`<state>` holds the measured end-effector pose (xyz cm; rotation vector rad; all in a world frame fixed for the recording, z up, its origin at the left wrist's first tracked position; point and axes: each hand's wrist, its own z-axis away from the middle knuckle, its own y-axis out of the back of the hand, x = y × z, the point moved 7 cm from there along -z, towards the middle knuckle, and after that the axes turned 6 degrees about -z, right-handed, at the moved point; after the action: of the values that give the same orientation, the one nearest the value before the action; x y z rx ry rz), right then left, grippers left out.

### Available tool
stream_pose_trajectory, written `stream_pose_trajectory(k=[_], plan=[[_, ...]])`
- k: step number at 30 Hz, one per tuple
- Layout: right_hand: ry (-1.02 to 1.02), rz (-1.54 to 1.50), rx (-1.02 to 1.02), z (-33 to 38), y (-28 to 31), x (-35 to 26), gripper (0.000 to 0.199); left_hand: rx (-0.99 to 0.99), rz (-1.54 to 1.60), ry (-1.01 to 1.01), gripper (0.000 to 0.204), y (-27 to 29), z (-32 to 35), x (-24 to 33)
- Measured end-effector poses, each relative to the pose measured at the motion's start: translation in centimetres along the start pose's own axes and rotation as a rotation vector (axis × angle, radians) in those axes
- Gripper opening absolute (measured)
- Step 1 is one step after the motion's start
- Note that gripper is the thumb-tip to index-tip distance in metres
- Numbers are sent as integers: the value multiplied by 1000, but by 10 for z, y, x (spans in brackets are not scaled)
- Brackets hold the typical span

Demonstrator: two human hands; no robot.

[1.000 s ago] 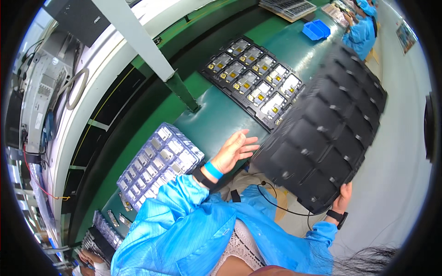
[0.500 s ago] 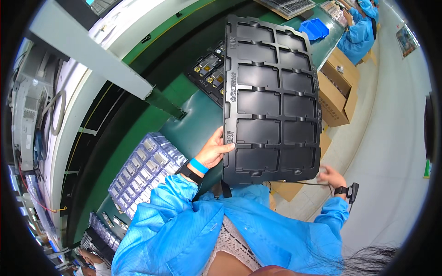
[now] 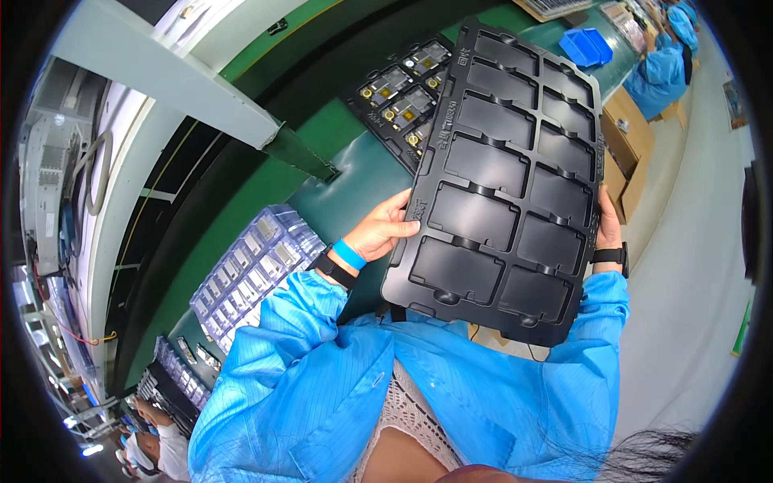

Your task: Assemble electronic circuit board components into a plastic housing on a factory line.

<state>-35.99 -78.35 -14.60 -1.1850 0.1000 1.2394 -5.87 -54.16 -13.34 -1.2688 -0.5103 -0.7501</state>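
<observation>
- A green worktop (image 3: 354,173) runs slantwise through the room, a co-worker in blue (image 3: 659,79) near its far end by an open blue bin (image 3: 586,50).
- In front of the wearer's body, a black pocket tray (image 3: 485,166) is held up aslant, two columns of rectangular pockets facing the wearer.
- The left hand (image 3: 378,232) has its left edge, thumb on the rim, other fingers partly hidden behind.
- The right hand (image 3: 609,221) has its fingers closed at the opposite edge; their tips are partly hidden.
- Beyond, partly covered, lies a second black tray (image 3: 374,122) of electronic parts.
- A clear blister tray (image 3: 300,232) of small parts sits left of the left hand.
</observation>
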Motion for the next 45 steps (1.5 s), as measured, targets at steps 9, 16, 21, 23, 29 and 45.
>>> stream_pose_trajectory(k=[9,16,21,23,29,45], plan=[[269,134,14,-10,-2,0,40,292,106,55,57,48,20,-11],[324,80,-50,-9,-9,-1,41,451,-135,-1,37,54,18,-22],[280,95,-104,-21,-14,-7,42,446,-275,48,33,47,15,-21],[259,101,-128,-28,-21,-11,43,480,-322,40,38,46,15,-20],[107,238,-242,-58,-44,-13,47,447,-323,162,47,43,15,-45],[271,144,-130,-114,-89,-13,36,1055,-346,-91,44,83,32,-43]])
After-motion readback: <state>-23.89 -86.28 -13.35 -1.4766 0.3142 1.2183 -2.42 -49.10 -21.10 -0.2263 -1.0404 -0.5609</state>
